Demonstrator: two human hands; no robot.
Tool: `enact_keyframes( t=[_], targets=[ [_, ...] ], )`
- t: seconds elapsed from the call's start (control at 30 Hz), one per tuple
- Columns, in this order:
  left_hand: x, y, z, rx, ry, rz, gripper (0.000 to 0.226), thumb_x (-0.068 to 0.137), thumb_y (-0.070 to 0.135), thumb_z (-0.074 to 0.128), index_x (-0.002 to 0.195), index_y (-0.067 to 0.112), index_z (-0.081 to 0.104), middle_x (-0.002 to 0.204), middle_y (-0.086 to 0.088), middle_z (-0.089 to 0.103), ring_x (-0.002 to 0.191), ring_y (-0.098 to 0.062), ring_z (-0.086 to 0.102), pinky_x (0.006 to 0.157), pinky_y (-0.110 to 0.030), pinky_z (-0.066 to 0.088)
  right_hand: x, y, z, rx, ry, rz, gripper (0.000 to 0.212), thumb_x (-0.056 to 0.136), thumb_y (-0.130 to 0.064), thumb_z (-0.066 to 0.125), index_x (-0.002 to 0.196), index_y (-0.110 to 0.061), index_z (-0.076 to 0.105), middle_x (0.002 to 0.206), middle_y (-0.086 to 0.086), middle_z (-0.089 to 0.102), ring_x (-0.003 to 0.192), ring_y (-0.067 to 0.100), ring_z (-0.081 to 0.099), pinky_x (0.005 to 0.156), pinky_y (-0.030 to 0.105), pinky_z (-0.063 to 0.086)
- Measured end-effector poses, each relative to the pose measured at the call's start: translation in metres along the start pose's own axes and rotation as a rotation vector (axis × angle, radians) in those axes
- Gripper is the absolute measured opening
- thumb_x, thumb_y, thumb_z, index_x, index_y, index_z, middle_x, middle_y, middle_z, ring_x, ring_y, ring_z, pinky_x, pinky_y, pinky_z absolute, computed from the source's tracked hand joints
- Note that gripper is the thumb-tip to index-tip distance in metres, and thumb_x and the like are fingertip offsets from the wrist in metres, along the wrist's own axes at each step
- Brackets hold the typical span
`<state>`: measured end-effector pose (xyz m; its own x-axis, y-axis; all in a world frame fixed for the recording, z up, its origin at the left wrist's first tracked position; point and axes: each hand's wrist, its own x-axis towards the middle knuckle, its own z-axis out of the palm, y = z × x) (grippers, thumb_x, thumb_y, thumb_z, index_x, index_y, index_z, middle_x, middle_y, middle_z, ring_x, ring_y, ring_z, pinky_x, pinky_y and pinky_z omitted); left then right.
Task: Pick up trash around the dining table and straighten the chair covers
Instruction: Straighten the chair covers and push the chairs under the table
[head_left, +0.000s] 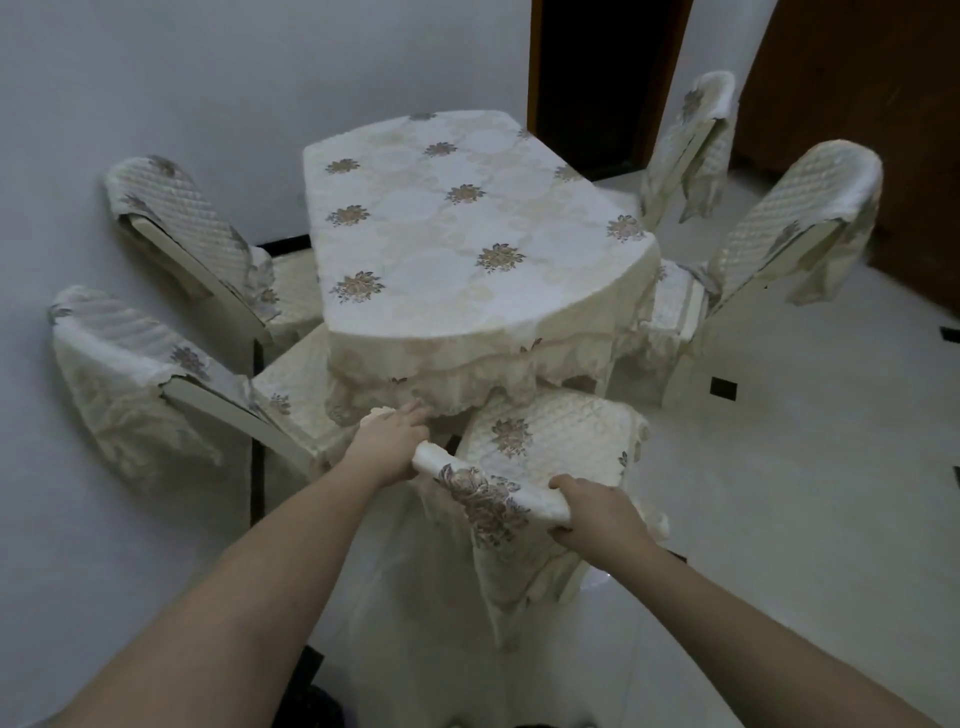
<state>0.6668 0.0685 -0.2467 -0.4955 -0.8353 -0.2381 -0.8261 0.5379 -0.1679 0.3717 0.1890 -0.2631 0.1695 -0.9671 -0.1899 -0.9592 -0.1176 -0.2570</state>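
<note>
The nearest chair stands right in front of me, its back wrapped in a cream quilted cover (488, 499) with a brown flower print. My left hand (389, 441) holds the cover's left end at the top of the chair back. My right hand (597, 514) grips its right end, thumb on top and fingers curled underneath. The chair's quilted seat pad (550, 431) reaches under the dining table (457, 234), which wears a floral cream tablecloth. No trash is visible.
Two covered chairs (171, 228) (130, 374) stand at the table's left against the white wall, their covers hanging crooked. Two more (691, 140) (795, 223) stand at the right, covers slipping off. Glossy white floor lies to the right; dark wooden doors stand behind.
</note>
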Motion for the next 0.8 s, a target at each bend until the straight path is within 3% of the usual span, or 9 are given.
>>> enact_keyframes(
  t=[0.1, 0.3, 0.53, 0.6, 0.7, 0.8],
  targets=[
    [0.004, -0.002, 0.013, -0.066, 0.023, -0.062, 0.027, 0.076, 0.032, 0.064, 0.102, 0.023, 0.064, 0.110, 0.003, 0.064, 0.107, -0.018, 0.059, 0.091, -0.031, 0.043, 0.003, -0.006, 0.000, 0.012, -0.024, 0.016, 0.041, 0.080, -0.046, 0.058, 0.120, -0.041, 0.049, 0.108, -0.011, 0.065, 0.097, 0.016, 0.062, 0.072, 0.029, 0.043],
    [0.000, -0.005, 0.030, -0.170, 0.136, -0.078, 0.019, 0.058, 0.016, 0.077, 0.074, 0.016, 0.066, 0.076, -0.005, 0.067, 0.074, -0.026, 0.066, 0.067, -0.033, 0.052, 0.005, -0.009, 0.000, -0.042, -0.098, 0.087, 0.034, 0.086, -0.028, 0.050, 0.118, -0.037, 0.049, 0.107, -0.005, 0.065, 0.093, 0.022, 0.063, 0.069, 0.031, 0.044],
    [-0.010, 0.003, 0.017, -0.220, 0.164, -0.056, 0.015, 0.072, 0.014, 0.069, 0.086, 0.013, 0.065, 0.088, -0.008, 0.067, 0.086, -0.027, 0.063, 0.073, -0.035, 0.045, -0.001, -0.018, -0.004, -0.056, -0.081, 0.140, 0.024, 0.087, -0.029, 0.049, 0.109, -0.037, 0.053, 0.098, -0.008, 0.065, 0.088, 0.019, 0.062, 0.063, 0.030, 0.040],
    [-0.015, 0.004, 0.014, -0.221, 0.168, -0.057, 0.015, 0.072, 0.013, 0.070, 0.085, 0.012, 0.064, 0.087, -0.008, 0.066, 0.086, -0.027, 0.063, 0.071, -0.035, 0.044, -0.005, -0.020, -0.003, -0.051, -0.045, 0.147, 0.016, 0.085, -0.029, 0.053, 0.098, -0.039, 0.053, 0.089, -0.009, 0.063, 0.082, 0.019, 0.061, 0.063, 0.031, 0.041],
    [-0.022, 0.003, 0.017, -0.217, 0.148, -0.037, 0.024, 0.056, 0.012, 0.080, 0.071, 0.013, 0.061, 0.072, -0.006, 0.065, 0.071, -0.026, 0.063, 0.060, -0.032, 0.045, -0.014, -0.026, -0.002, -0.065, -0.011, 0.152, 0.018, 0.081, -0.023, 0.055, 0.078, -0.036, 0.042, 0.073, -0.009, 0.055, 0.070, 0.018, 0.055, 0.061, 0.033, 0.039],
    [-0.024, -0.002, 0.030, -0.179, 0.167, -0.005, 0.040, 0.033, 0.014, 0.087, 0.056, 0.018, 0.056, 0.055, -0.001, 0.058, 0.052, -0.020, 0.059, 0.047, -0.025, 0.043, -0.023, -0.029, 0.002, -0.067, 0.028, 0.136, 0.018, 0.075, -0.018, 0.056, 0.080, -0.034, 0.049, 0.072, -0.007, 0.057, 0.072, 0.019, 0.059, 0.062, 0.033, 0.041]
  ],
)
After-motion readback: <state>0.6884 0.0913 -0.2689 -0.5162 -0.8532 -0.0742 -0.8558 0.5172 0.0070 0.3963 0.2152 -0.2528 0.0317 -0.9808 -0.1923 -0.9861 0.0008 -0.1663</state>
